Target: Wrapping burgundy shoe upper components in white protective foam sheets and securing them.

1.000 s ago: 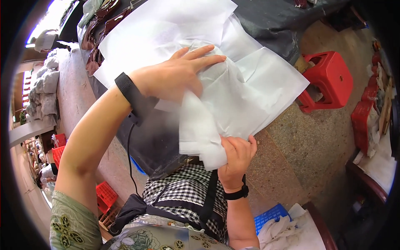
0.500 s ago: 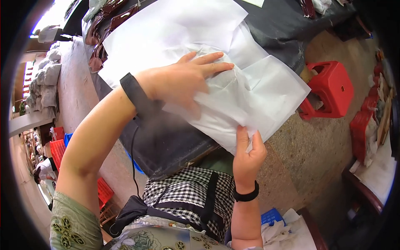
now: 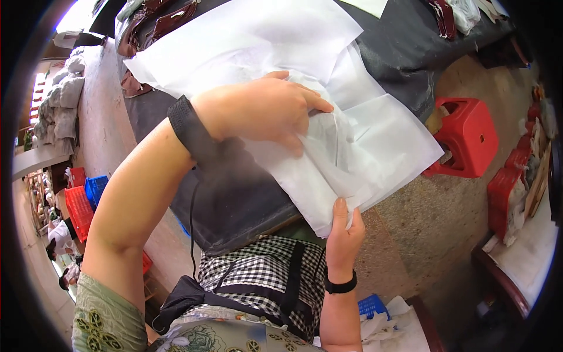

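Holding the white tissue sheets the way you do, the risk is a tear or a hard crease. They look thin, half see-through and already wrinkled, several layers lying loosely over each other, so pulling against your own pressing hand could split them. They lie across the edge of the dark-covered worktable, their lower corner hanging past it above your checked apron. Your left hand lies flat on top, fingers close together and pressing down. Your right hand reaches up from below and pinches the hanging corner between thumb and fingers. Beyond the sheets, a red plastic stool stands on the speckled floor, just beside the table.
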`<state>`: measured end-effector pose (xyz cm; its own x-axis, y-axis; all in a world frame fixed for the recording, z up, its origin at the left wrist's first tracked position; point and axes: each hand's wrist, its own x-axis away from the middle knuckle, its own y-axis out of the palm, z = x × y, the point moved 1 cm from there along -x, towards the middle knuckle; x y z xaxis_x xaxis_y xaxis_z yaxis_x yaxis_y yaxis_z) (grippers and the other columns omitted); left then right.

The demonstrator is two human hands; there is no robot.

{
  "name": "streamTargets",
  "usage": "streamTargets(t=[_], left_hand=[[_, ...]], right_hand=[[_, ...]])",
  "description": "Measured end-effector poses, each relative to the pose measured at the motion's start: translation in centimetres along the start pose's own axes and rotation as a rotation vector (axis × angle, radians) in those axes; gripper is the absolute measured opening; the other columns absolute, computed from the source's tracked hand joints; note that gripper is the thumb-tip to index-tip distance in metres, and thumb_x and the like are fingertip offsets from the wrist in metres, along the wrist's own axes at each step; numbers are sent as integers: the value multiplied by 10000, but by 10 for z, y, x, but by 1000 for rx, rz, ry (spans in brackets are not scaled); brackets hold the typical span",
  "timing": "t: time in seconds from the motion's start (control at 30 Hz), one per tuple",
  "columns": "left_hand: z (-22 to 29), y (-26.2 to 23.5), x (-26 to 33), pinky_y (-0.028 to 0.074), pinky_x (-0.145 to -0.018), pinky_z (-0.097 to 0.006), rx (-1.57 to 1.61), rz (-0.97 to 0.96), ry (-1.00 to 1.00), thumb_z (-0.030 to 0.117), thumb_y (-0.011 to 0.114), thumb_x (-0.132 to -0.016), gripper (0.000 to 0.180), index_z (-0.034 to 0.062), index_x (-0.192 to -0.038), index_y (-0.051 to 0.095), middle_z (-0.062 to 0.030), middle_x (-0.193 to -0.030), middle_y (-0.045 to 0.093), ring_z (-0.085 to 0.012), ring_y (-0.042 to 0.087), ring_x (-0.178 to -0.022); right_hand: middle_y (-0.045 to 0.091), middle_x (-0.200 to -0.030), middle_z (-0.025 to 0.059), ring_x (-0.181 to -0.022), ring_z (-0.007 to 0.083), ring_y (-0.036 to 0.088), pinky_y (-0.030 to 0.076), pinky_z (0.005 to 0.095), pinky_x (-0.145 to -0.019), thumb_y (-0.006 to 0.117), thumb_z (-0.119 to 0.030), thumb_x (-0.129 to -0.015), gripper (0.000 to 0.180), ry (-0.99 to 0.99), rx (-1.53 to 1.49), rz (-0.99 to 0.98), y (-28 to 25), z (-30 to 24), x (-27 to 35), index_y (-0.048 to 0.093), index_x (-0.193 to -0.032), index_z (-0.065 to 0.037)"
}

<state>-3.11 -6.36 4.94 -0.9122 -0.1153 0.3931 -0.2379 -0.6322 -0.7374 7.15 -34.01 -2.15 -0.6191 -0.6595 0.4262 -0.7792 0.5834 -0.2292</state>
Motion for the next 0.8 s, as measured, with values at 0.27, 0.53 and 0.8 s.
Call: streamTargets(t=[0.27, 0.53, 0.8], left_hand=[[-6, -5, -5, 257, -1258, -654, -36, 33, 16, 344, 836, -857, 304, 55, -779, 781, -43, -1420, 705, -271, 687, -1180], [-12, -11, -15, 291, -1250, -618, -2, 65, 64, 383, 839, -840, 360, 43, -751, 759, -73, -1246, 783, -271, 721, -1111], [-11, -20, -19, 442, -1147, -552, -19, 31, -3, 363, 825, -821, 341, 34, -812, 736, -99, -1071, 792, -303, 734, -1012]], right_hand=[[669, -1189, 170, -1081, 350, 658, 516, 474, -977, 719, -125, -996, 381, -640, 551, 339, -16, -54, 10, 654, -1342, 23], [536, -1530, 207, -1422, 392, 512, 423, 553, -1134, 803, -168, -894, 758, -832, 660, -155, 46, -77, -41, 487, -1566, -13], [478, -1584, 273, -1427, 440, 500, 427, 553, -1127, 757, -234, -953, 774, -738, 559, -98, 58, -48, -58, 425, -1606, 14]])
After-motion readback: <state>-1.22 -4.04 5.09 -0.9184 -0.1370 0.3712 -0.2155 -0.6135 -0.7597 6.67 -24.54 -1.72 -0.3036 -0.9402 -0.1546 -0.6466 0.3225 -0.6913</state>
